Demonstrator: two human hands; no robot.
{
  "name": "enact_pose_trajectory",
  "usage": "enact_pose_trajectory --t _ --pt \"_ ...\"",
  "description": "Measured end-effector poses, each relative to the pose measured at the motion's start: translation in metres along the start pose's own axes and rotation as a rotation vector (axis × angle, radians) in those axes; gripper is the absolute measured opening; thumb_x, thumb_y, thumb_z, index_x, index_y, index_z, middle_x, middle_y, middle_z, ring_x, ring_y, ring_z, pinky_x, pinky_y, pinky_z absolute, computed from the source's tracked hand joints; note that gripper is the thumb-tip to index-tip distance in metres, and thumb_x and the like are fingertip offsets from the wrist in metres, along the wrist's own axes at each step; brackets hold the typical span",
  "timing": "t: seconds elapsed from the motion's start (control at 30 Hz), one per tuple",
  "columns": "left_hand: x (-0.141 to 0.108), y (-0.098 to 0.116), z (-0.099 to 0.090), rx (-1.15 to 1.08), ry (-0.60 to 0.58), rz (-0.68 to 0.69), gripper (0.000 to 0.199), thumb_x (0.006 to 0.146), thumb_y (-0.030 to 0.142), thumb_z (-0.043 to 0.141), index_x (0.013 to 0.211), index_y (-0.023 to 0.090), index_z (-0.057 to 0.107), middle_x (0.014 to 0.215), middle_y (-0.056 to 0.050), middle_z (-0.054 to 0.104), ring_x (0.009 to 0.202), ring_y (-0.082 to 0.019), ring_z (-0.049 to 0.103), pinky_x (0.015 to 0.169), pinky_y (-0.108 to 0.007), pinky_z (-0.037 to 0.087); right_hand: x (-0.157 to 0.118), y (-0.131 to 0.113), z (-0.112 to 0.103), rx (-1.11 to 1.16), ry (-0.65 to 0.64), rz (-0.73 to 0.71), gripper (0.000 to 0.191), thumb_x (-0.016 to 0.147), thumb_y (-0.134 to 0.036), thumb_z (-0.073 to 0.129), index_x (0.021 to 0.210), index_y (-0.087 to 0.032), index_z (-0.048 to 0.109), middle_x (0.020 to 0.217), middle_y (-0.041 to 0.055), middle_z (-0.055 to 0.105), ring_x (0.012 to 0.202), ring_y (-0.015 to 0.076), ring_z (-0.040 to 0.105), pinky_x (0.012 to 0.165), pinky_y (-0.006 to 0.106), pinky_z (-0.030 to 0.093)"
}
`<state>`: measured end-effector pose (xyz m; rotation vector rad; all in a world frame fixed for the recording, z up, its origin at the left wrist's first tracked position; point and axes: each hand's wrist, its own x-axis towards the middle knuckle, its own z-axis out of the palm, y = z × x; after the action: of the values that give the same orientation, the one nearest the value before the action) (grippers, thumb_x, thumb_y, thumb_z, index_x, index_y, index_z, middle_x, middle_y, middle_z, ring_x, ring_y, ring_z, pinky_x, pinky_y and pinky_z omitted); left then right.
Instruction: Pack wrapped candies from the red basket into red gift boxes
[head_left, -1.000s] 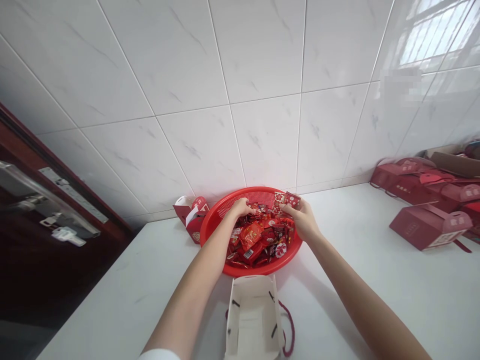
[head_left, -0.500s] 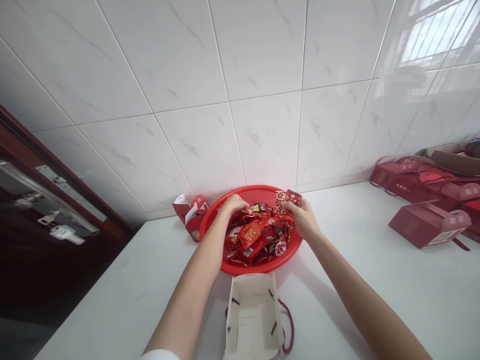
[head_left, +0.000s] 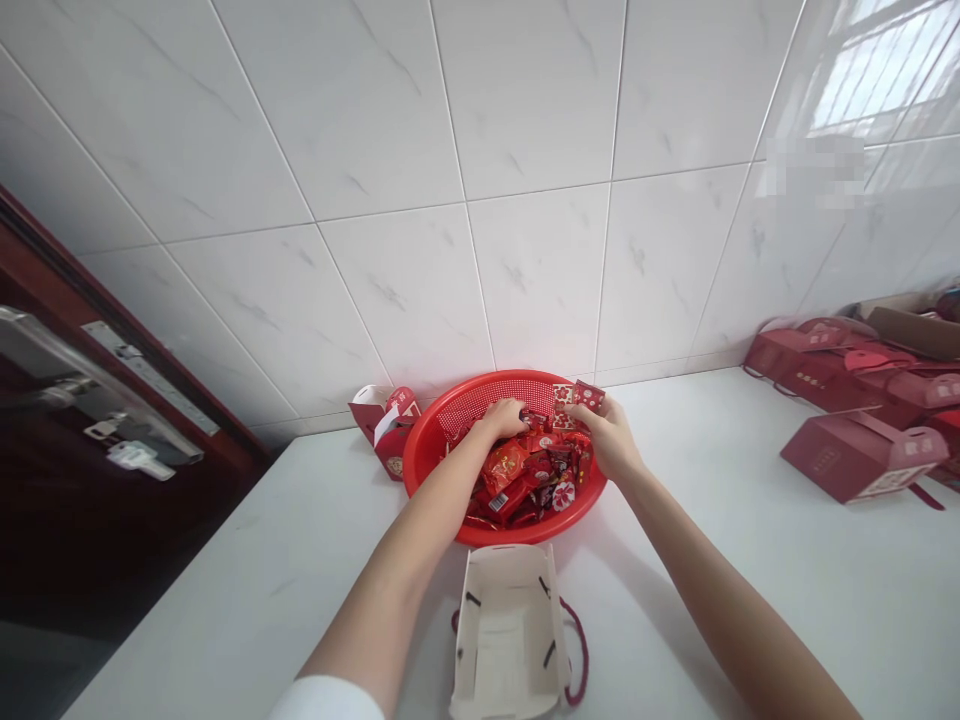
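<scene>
A red plastic basket (head_left: 429, 430) stands against the wall, filled with small red-wrapped packets (head_left: 506, 466). My left hand (head_left: 504, 418) reaches into it with closed fingers at the packets; what they grip, if anything, is hidden. Over the basket's right rim, my right hand (head_left: 611, 435) pinches red-and-white patterned packets (head_left: 589, 396) between thumb and fingers. In front of the basket lies an open cream-coloured box (head_left: 504, 640) with nothing inside but dark cord ends, and a dark red cord (head_left: 582, 650) loops out at its right side.
An open red box (head_left: 390, 430) touches the basket's left side. Several dark red gift boxes (head_left: 832, 365) line the back right, with a single one (head_left: 855, 458) in front. A dark door with a metal handle (head_left: 139, 458) is at the left, beyond the white table's edge (head_left: 172, 565).
My left hand has moved right, from the basket's back left to the middle of the packets. My right hand holds its packets in nearly the same place.
</scene>
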<state>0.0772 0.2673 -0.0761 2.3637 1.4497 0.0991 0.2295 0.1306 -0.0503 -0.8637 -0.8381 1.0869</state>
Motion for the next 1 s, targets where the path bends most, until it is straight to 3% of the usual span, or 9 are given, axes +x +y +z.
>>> enact_pose_trajectory --t 0.3,0.43,0.53,0.7,1.0 --pt "0.001 -0.013 -0.010 -0.309 0.000 -0.013 0.029 0.099 0.039 0.062 0.112 0.013 0.066 0.104 -0.005 0.069 0.087 -0.019 0.068 0.076 -0.035 0.059 -0.001 -0.001 0.001 0.008 -0.025 0.006 0.025 0.065 -0.030 0.080 0.083 -0.019 0.067 0.073 0.0012 0.075 0.065 0.0212 0.070 0.064 0.033 0.056" --pt "-0.005 -0.014 -0.020 -0.474 -0.016 0.030 0.031 0.095 0.038 0.063 0.076 0.014 0.063 0.067 0.003 0.058 0.059 -0.011 0.056 0.059 -0.026 0.050 -0.002 -0.003 0.002 0.010 -0.028 0.006 0.025 0.065 -0.030 0.080 0.083 -0.019 0.068 0.073 0.0014 0.075 0.065 0.0213 0.070 0.064 0.033 0.056" --pt "-0.008 -0.012 -0.027 -0.577 -0.017 0.072 0.038 0.083 0.041 0.069 0.056 0.018 0.055 0.052 0.005 0.047 0.052 -0.012 0.048 0.054 -0.027 0.042 -0.002 -0.002 0.002 0.010 -0.017 0.008 0.024 0.065 -0.030 0.081 0.084 -0.020 0.069 0.075 0.0016 0.076 0.068 0.0217 0.071 0.065 0.033 0.057" --pt "-0.007 -0.011 -0.030 -0.693 0.014 0.111 0.029 0.071 0.041 0.073 0.056 0.018 0.063 0.055 0.002 0.057 0.057 -0.015 0.054 0.057 -0.028 0.042 -0.002 -0.002 0.002 0.007 -0.015 0.017 0.024 0.065 -0.030 0.082 0.083 -0.020 0.069 0.076 0.0021 0.077 0.069 0.0225 0.072 0.066 0.034 0.057" --pt "-0.016 0.000 -0.043 -0.873 0.088 0.200 0.025 0.069 0.039 0.079 0.068 0.014 0.075 0.075 -0.005 0.075 0.078 -0.019 0.064 0.079 -0.030 0.048 -0.003 -0.003 0.001 0.004 -0.049 0.013 0.027 0.064 -0.031 0.085 0.084 -0.018 0.072 0.077 0.0037 0.078 0.070 0.0234 0.073 0.068 0.035 0.060"
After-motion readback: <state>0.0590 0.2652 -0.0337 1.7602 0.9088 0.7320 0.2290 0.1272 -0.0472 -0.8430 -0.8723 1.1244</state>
